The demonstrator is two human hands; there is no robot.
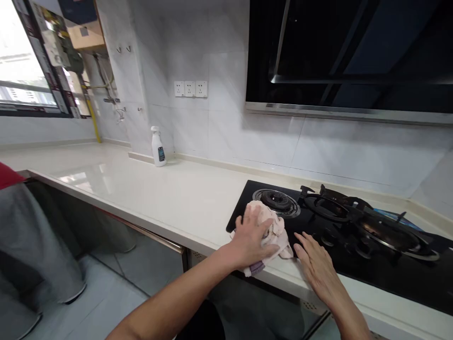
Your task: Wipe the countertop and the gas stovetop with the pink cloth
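Note:
My left hand (pixel 249 236) rests on a crumpled pale pink cloth (pixel 279 238), its fingers spread over the bunched fabric. The cloth lies over the front left corner of a black gas stove (pixel 269 189), and a purple-edged end hangs over the counter edge. Just behind the cloth is the bare left burner (pixel 276 200), without a pot stand. My right hand (pixel 314 264) lies flat with fingers extended at the front edge of the stove and counter, holding nothing.
Black pot stands (pixel 329 208) are piled over the stove's right side, with a blue item (pixel 396 218) behind them. A white spray bottle (pixel 158 147) stands by the wall. The range hood (pixel 347 111) hangs above. Another person's grey trousers (pixel 35 245) show at left.

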